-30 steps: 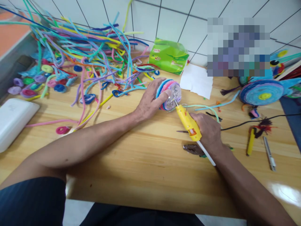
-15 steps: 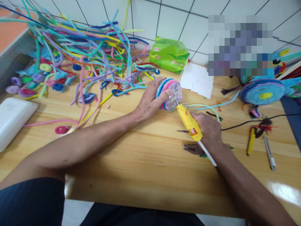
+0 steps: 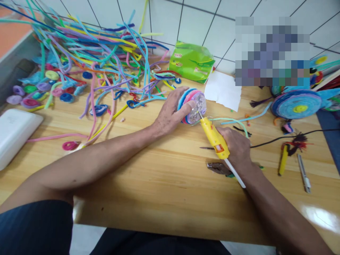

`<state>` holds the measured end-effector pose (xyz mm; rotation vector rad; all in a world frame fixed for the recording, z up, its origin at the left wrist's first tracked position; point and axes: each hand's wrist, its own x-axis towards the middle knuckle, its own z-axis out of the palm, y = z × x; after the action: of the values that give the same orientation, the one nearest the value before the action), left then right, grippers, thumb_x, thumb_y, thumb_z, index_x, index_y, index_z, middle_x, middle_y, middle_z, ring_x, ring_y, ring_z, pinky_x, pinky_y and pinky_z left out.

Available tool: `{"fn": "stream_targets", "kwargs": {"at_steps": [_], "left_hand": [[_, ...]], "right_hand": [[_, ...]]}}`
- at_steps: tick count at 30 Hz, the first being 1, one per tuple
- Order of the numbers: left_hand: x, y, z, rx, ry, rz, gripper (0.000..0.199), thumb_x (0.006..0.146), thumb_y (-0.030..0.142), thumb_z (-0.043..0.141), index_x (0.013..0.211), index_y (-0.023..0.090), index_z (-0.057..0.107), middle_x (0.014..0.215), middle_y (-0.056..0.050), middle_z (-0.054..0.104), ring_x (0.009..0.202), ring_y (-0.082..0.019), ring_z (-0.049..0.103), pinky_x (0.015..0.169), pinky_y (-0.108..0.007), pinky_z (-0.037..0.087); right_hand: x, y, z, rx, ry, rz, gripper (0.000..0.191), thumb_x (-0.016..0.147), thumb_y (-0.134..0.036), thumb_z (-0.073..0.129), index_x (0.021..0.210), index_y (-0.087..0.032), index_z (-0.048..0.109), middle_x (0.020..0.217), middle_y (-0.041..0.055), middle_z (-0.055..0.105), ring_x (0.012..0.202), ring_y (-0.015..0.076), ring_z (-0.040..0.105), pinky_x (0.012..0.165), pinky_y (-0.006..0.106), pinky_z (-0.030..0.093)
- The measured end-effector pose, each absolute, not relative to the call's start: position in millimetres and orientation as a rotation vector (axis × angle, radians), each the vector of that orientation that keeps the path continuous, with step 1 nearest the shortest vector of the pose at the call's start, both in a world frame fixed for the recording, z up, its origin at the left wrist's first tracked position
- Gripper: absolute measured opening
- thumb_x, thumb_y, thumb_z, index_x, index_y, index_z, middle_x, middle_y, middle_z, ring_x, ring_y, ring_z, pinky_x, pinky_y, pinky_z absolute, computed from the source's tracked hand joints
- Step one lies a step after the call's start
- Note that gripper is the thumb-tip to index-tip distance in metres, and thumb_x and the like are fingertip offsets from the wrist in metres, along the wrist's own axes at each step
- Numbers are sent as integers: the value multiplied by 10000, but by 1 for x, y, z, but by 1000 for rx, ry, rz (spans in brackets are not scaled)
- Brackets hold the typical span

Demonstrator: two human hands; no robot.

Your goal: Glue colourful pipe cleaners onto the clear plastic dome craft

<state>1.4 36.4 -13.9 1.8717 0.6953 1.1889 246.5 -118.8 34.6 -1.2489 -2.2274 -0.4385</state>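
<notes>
My left hand [image 3: 176, 109] grips a round piece of coiled pipe cleaners [image 3: 189, 95], banded in blue, pink and lilac, with a greyish patch on its near face. My thumb presses on that face. In my right hand [image 3: 236, 143] is a yellow glue gun [image 3: 214, 136] with a white glue stick jutting from its rear. Its metal nozzle meets the greyish patch, though I cannot tell whether glue is flowing. A pale green pipe cleaner [image 3: 235, 122] lies just beyond the gun. Pliers [image 3: 219, 168] lie under my right wrist, partly hidden.
Loose pipe cleaners [image 3: 106, 49] heap up at the back left, beside small coiled pieces [image 3: 30, 102]. A white box-like object [image 3: 18, 134] sits at far left. Behind my hands are a green packet [image 3: 191, 63] and white paper [image 3: 223, 90]. At right lie a blue coiled disc [image 3: 297, 104] and a cutter knife [image 3: 304, 173].
Almost nothing differs. The view has shifted very slightly, and the glue gun's nozzle stays at the face of the coiled piece.
</notes>
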Motion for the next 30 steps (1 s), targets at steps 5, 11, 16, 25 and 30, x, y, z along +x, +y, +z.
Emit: {"fn": "stream_targets", "kwargs": {"at_steps": [5, 11, 16, 25, 30], "left_hand": [[1, 36, -14, 1854, 720, 1185, 657, 1099, 801, 607, 1545, 319, 588, 1613, -100, 675, 1556, -354, 624, 1395, -631, 451], [1, 37, -14, 1858, 720, 1190, 635, 1113, 781, 595, 1540, 312, 580, 1597, -110, 678, 1540, -349, 636, 1388, -631, 466], [2, 38, -14, 1848, 724, 1198, 628, 1108, 793, 589, 1526, 325, 575, 1582, -101, 682, 1527, -353, 641, 1388, -634, 468], [3, 36, -14, 1834, 719, 1189, 649, 1101, 805, 589, 1536, 324, 574, 1606, -107, 669, 1551, -358, 623, 1396, -642, 444], [3, 36, -13, 1848, 721, 1183, 658, 1097, 811, 591, 1542, 326, 576, 1607, -106, 673, 1557, -363, 619, 1401, -648, 436]], "right_hand": [[245, -120, 33, -1277, -2195, -388, 275, 1195, -280, 495, 1296, -172, 727, 964, 90, 846, 798, 230, 763, 765, 345, 529], [250, -120, 24, -1319, -2134, -370, 292, 1191, -359, 529, 1279, -208, 763, 924, 64, 834, 786, 228, 764, 748, 334, 530], [252, -120, 26, -1316, -2149, -338, 299, 1179, -333, 523, 1313, -218, 764, 959, 67, 845, 804, 231, 771, 777, 333, 539], [247, -116, 32, -1261, -2187, -415, 272, 1170, -233, 490, 1276, -190, 737, 918, 73, 838, 760, 224, 760, 727, 348, 520], [247, -116, 34, -1201, -2205, -424, 242, 1149, -185, 525, 1294, -178, 718, 909, 60, 833, 740, 222, 752, 707, 346, 505]]}}
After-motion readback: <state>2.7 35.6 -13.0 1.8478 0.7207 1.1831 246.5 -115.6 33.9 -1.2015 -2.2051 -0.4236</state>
